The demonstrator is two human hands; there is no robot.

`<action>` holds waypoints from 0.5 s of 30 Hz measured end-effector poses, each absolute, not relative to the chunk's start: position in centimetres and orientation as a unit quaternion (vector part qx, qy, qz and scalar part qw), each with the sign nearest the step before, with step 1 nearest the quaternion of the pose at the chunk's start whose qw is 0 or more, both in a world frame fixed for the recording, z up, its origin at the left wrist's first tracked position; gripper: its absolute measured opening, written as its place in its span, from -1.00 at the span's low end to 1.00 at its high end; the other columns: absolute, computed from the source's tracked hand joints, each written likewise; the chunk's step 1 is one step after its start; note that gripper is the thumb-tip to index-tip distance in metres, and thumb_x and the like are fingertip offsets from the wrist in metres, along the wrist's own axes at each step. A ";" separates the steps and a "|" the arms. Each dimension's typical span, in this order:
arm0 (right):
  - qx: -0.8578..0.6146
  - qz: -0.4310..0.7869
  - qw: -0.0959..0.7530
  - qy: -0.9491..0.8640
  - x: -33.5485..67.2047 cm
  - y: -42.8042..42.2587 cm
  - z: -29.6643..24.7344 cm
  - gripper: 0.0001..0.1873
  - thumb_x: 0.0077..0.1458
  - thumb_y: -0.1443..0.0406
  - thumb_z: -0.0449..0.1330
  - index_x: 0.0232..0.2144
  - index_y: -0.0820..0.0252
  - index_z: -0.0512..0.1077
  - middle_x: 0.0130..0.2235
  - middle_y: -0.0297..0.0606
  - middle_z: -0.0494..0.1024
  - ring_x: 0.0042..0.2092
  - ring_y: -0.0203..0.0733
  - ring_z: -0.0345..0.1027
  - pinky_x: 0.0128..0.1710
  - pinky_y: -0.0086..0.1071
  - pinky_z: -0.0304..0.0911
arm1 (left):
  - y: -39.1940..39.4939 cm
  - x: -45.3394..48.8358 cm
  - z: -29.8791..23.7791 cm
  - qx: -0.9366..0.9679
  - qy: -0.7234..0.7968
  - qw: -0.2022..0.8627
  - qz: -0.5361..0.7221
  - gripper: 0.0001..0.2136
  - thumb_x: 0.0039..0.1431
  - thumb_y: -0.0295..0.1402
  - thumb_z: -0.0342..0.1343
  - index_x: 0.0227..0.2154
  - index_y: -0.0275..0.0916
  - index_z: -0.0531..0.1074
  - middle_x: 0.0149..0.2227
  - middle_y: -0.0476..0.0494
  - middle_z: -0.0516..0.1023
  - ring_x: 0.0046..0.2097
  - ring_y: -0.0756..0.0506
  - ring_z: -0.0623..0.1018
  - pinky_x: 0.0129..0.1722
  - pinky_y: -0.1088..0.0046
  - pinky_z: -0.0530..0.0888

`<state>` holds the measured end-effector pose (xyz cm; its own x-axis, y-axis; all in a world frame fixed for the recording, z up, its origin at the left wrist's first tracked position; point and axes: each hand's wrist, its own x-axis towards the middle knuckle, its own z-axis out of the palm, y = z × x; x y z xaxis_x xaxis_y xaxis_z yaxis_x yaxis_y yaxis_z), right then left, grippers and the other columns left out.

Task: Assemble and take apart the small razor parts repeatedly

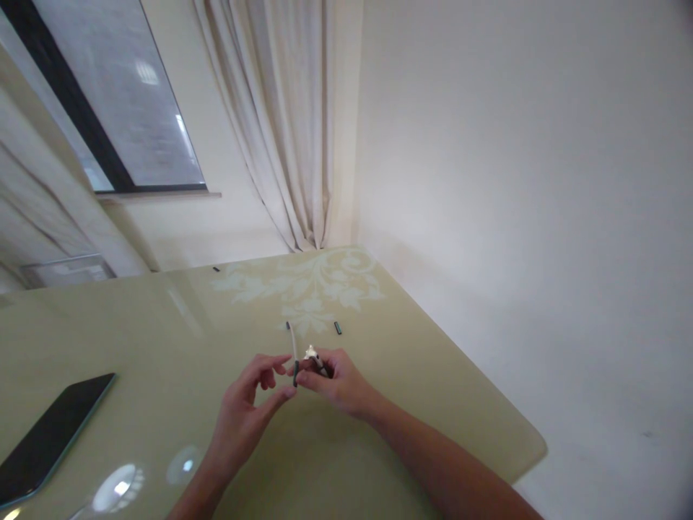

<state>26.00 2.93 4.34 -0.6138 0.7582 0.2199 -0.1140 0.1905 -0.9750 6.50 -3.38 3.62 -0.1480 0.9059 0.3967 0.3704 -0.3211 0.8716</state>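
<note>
My right hand (336,379) is closed, its thumb and fingertips pinching a small dark piece (295,374). From that piece a thin pale strip (294,341) rises and curves to the left. A shiny whitish object (310,352) with dark parts also sits within my right fingers; its kind is unclear. My left hand (253,393) is beside it, thumb and fingers apart, the thumb tip close to the dark piece's lower end. Whether it touches cannot be made out. A small dark bit (288,326) shows at the strip's upper end, attached or lying behind it.
On the glossy pale-green table (433,404) lie a small dark rectangular piece (338,328) just beyond my hands and another dark bit (216,269) near the far edge. A dark tablet-like slab (54,433) lies at left. Wall (514,217) and curtain (292,144) border the table.
</note>
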 end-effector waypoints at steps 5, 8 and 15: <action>-0.209 0.326 0.401 -0.830 27.2 3.1 4.7 -0.84 0.32 0.26 0.22 -0.21 0.20 0.58 -0.32 -0.29 0.42 -0.27 -0.23 0.31 -0.25 -0.42 0.19 | -3.6 7.3 4.6 0.507 0.558 0.413 0.511 -0.61 0.10 0.05 0.32 -0.27 -0.20 0.70 -0.34 -0.16 0.69 -0.22 -0.22 0.61 -0.17 0.32 0.51; -0.202 0.220 0.377 -0.877 27.6 2.9 4.4 -0.78 0.33 0.35 0.18 -0.02 0.10 0.54 -0.23 -0.25 0.49 -0.23 -0.21 0.36 -0.25 -0.43 0.20 | -3.8 7.8 4.5 0.491 0.544 0.450 0.511 -0.58 0.01 0.07 0.37 -0.30 -0.21 0.72 -0.42 -0.14 0.67 -0.26 -0.22 0.60 -0.17 0.31 0.53; -0.210 0.208 0.352 -0.888 27.8 2.6 4.9 -0.76 0.34 0.30 0.16 0.03 0.08 0.46 -0.16 -0.23 0.52 -0.18 -0.19 0.39 -0.23 -0.42 0.22 | -4.0 7.7 3.2 0.467 0.514 0.494 0.523 -0.63 0.05 -0.07 0.41 -0.13 -0.15 0.70 -0.23 -0.16 0.71 -0.14 -0.19 0.60 -0.11 0.40 0.50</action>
